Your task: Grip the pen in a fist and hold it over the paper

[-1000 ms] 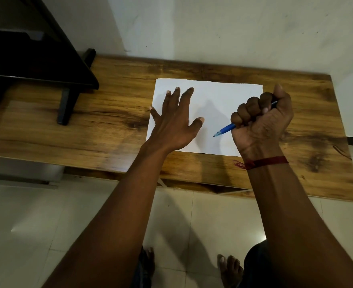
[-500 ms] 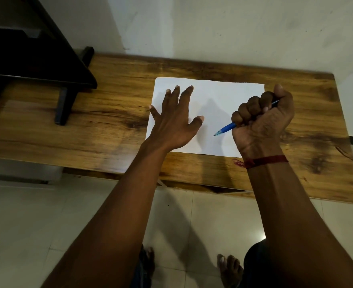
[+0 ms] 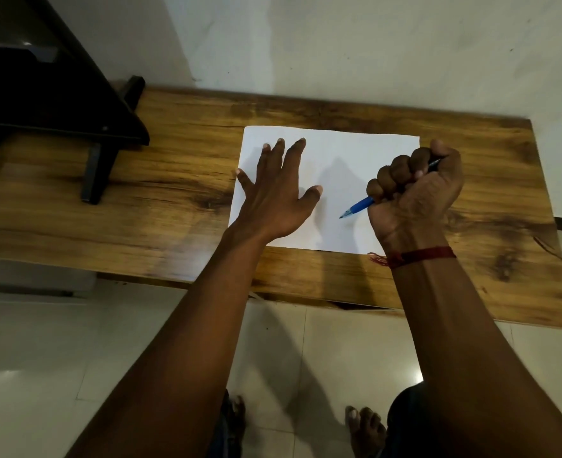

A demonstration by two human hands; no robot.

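With the left hand (image 3: 274,196) spread flat steadying the paper (image 3: 349,166), the right hand (image 3: 415,196), fisted round the blue pen (image 3: 355,206), should lower its tip gently.

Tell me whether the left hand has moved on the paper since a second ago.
No. The left hand lies flat on the paper's left half, as before.

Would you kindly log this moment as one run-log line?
left hand: flat on white paper sheet | right hand: fist grips blue plastic pen, tip over sheet | surface: wooden table
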